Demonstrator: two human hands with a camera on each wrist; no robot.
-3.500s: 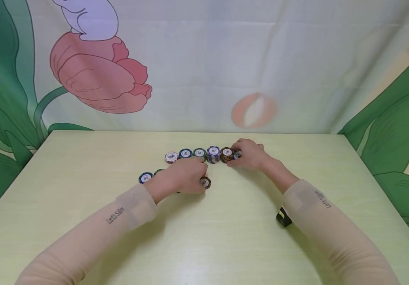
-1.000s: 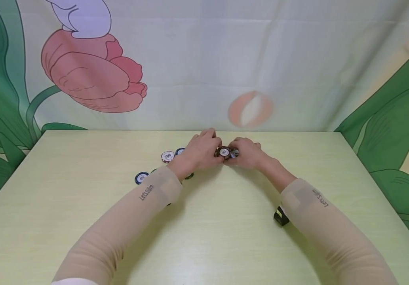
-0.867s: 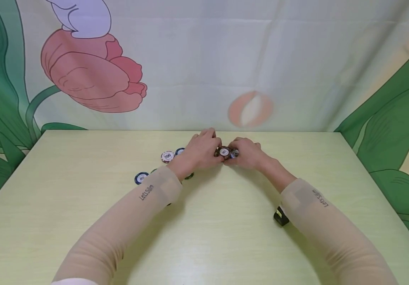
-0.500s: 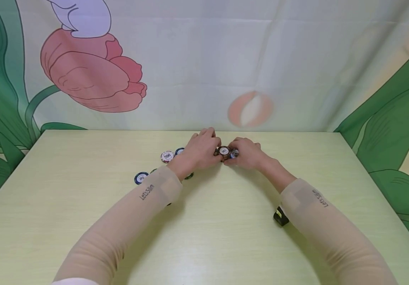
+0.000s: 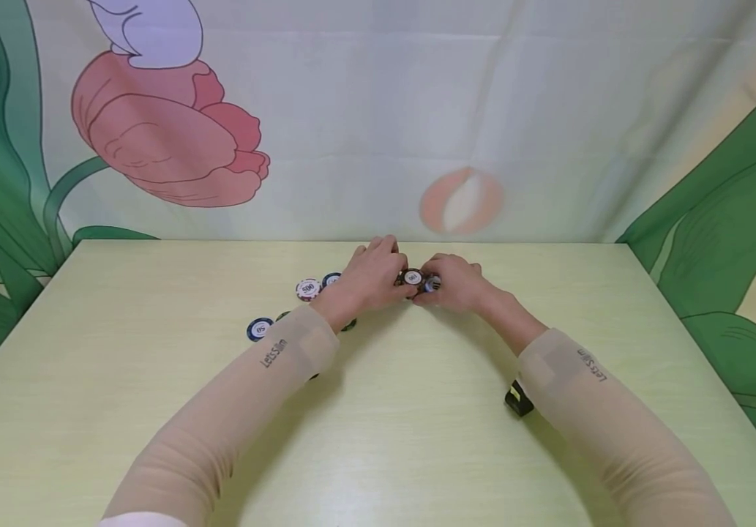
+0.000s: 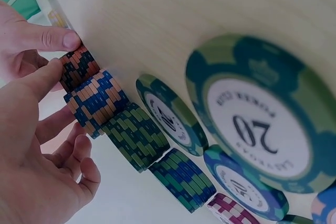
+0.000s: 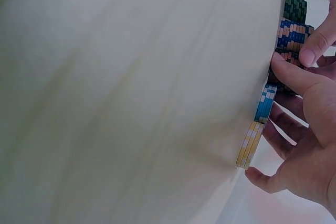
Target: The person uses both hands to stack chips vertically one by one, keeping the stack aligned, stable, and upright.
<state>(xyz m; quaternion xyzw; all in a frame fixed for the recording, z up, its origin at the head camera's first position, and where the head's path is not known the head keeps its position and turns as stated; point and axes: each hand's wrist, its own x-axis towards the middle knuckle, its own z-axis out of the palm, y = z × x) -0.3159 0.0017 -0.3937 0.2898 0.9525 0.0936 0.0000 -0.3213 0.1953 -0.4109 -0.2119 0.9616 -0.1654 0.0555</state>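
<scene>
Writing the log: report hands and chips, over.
Left grip, right grip: both holding brown stack. Stack upright. Blue-and-orange stack close beside it.

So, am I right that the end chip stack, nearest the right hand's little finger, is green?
Not quite: in the right wrist view, the end chip stack nearest the little finger of the right hand is yellow, not green.
</scene>
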